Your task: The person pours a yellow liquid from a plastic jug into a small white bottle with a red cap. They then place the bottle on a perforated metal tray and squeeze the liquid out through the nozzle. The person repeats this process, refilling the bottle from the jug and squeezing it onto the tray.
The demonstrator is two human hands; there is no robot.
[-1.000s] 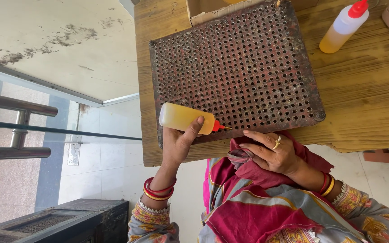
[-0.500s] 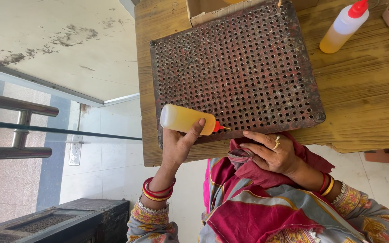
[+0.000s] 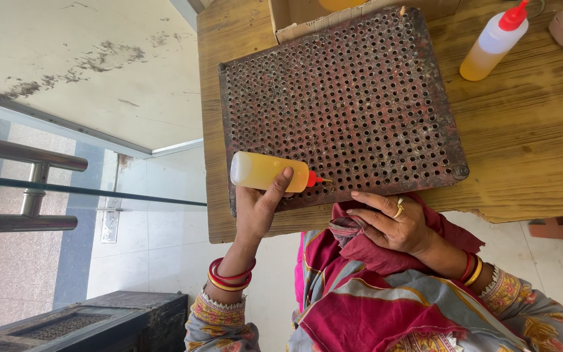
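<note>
Left hand (image 3: 259, 205): fingers curled tight around a squeeze bottle (image 3: 270, 172) (yellow liquid, red nozzle), tip at the near edge of the perforated tray (image 3: 346, 98). Right hand (image 3: 395, 221): fingers loosely spread, flat on red cloth (image 3: 360, 251) just beside that edge. Second bottle (image 3: 492, 42) well apart, on bare table (image 3: 529, 137) right of the tray.

Single head view, steeply downward, close
</note>
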